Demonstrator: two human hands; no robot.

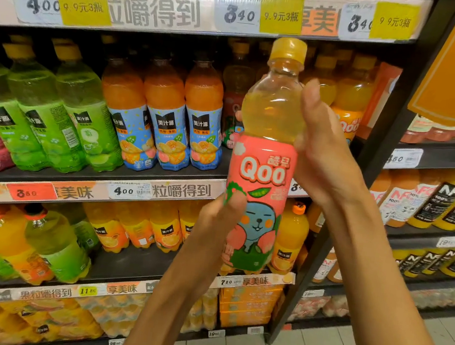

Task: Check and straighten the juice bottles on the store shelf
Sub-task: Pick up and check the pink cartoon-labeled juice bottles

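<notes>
the qoo bottle (pixel 263 159) is off the shelf (pixel 135 174) and held upright in front of it, label facing the camera, yellow cap up — this looks like the checking step, not yet the straightening. the left hand (pixel 220 214) grips the lower half from the left, thumb pressed across the pink label; the right hand (pixel 322 152) wraps the upper body from the right, thumb lying against the clear shoulder, its other fingers hidden behind the bottle. behind it, toward the right end of the middle shelf, more qoo bottles (pixel 349 112) stand in a row, and the blue-labelled orange bottles (pixel 167 114) and the green bottles (pixel 57 113) fill the left part, leaning a little in this wide view. the next move likely calls for turning the label forward and setting the bottle back upright at the shelf's front edge — near the right end, in line with its own kind.
</notes>
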